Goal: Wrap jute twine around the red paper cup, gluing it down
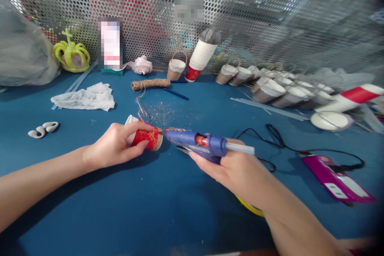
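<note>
My left hand (120, 144) is wrapped round a red paper cup (151, 138) lying on its side, its white rim to the left and its base to the right. Twine is wound at the cup's base end and runs back toward a twine roll (151, 84). In my right hand (237, 168) is a blue hot glue gun (195, 141), with a clear glue stick poking out of its back. The gun's nozzle meets or nearly meets the base end of the cup; contact is hard to make out. Right-hand fingers are partly hidden behind the gun.
Behind lie a white lace strip (85, 98), a dark blue pen (176, 94), a small twine-covered basket (176, 69) and a leaning cup stack (201, 57). Several finished-looking baskets (268, 89) crowd the back right. A purple pouch (334, 178) and black cord (276, 138) lie right, yellow tape (250, 208) below my right wrist.
</note>
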`<act>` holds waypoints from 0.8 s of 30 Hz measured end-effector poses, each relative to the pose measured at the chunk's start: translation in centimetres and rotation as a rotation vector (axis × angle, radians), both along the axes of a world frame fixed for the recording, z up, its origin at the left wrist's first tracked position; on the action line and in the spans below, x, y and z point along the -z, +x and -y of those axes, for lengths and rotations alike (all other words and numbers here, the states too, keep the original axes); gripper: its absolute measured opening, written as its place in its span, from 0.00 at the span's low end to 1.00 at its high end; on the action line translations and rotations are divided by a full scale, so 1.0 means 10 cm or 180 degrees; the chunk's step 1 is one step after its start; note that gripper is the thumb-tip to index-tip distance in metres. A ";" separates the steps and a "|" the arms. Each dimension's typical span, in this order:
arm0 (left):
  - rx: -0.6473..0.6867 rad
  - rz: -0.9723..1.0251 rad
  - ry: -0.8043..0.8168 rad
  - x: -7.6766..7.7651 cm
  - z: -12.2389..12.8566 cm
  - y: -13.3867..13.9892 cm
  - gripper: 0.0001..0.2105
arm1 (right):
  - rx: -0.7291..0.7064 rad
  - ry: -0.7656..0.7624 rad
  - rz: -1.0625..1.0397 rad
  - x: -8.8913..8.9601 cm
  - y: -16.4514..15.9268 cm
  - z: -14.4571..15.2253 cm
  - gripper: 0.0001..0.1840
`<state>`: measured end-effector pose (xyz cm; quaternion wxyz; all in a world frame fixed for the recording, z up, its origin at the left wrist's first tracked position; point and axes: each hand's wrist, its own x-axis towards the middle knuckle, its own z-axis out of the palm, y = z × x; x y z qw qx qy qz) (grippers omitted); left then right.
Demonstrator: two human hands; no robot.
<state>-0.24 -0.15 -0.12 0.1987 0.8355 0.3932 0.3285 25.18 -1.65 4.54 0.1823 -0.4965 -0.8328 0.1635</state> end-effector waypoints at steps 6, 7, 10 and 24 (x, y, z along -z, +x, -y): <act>-0.0016 0.0033 -0.0043 0.01 0.00 0.00 0.13 | 0.0080 -0.0114 0.0063 0.00 0.01 0.02 0.08; -0.0014 0.0029 -0.0042 0.01 0.00 0.00 0.13 | 0.0073 -0.0125 0.0086 0.00 0.01 0.02 0.08; -0.0006 0.0025 -0.0049 0.00 0.00 0.01 0.13 | 0.0012 -0.0147 0.0115 -0.01 0.00 0.02 0.07; -0.0006 0.0082 -0.0119 0.01 0.00 0.01 0.13 | 0.0017 -0.0171 0.0120 -0.04 0.00 0.04 0.07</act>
